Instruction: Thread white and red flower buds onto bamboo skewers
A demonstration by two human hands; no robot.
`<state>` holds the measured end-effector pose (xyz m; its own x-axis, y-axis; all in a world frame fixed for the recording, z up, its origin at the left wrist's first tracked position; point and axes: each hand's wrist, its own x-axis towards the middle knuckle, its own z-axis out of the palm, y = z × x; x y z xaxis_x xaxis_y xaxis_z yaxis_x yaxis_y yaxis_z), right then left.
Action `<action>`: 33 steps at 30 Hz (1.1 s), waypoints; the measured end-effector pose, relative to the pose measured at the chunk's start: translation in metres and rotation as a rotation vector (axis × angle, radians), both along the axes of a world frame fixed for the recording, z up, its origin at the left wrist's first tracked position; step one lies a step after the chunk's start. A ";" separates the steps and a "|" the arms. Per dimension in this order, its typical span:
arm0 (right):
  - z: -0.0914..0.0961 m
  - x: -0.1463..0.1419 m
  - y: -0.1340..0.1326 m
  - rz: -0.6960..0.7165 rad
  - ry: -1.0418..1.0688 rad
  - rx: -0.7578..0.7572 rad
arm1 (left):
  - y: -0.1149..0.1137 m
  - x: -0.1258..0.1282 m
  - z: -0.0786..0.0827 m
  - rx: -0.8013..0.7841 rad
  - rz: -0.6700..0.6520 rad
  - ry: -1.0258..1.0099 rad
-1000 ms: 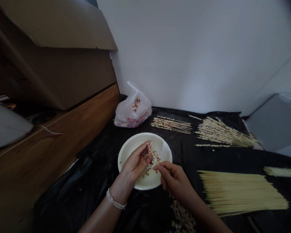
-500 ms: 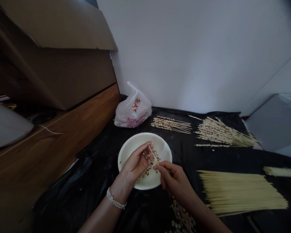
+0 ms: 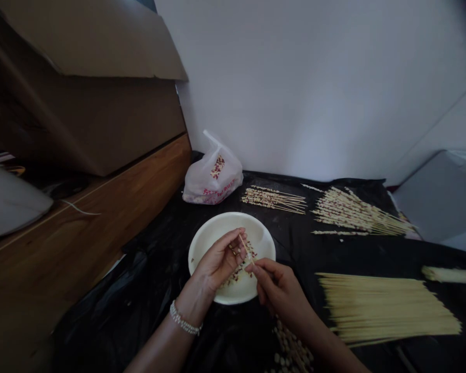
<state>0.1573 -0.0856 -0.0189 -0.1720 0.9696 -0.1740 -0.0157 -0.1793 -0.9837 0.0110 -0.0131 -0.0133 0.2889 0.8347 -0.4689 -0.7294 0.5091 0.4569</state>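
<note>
Over the white bowl (image 3: 199, 243), a thin wooden skewer (image 3: 243, 241) slants between my two hands. My left hand (image 3: 222, 261), palm up with fingers curled, has its thumb and fingertips at the skewer's upper end. A few small pieces seem to lie in its fingers. My right hand (image 3: 280, 284) pinches the lower part, where a pale piece (image 3: 250, 256) shows on the stick. Small red and cream pieces (image 3: 235, 277) lie in the bowl, partly hidden by my left hand.
Threaded skewers (image 3: 345, 212) lie at the back right, with a smaller group (image 3: 272, 199) beside a plastic bag (image 3: 213, 178). Bare skewers (image 3: 388, 305) are spread at right. More beaded sticks (image 3: 291, 347) sit below my right forearm. A cardboard box (image 3: 112, 114) stands left.
Almost nothing differs. My left fingertips and the skewer's upper end have shifted very slightly down and to the right; my right hand stays in place.
</note>
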 end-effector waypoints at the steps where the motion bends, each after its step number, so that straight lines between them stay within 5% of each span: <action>1: 0.000 0.000 0.000 -0.005 0.001 0.000 | -0.001 0.000 0.001 0.004 -0.005 0.017; 9: 0.003 0.005 0.005 -0.011 -0.012 0.034 | -0.011 0.004 0.006 0.184 -0.176 0.132; 18: 0.009 0.003 0.002 0.052 -0.034 0.003 | 0.000 -0.001 0.004 0.025 0.071 0.074; 33: 0.002 0.006 0.005 -0.028 -0.080 0.127 | -0.011 0.006 0.006 0.132 -0.124 0.165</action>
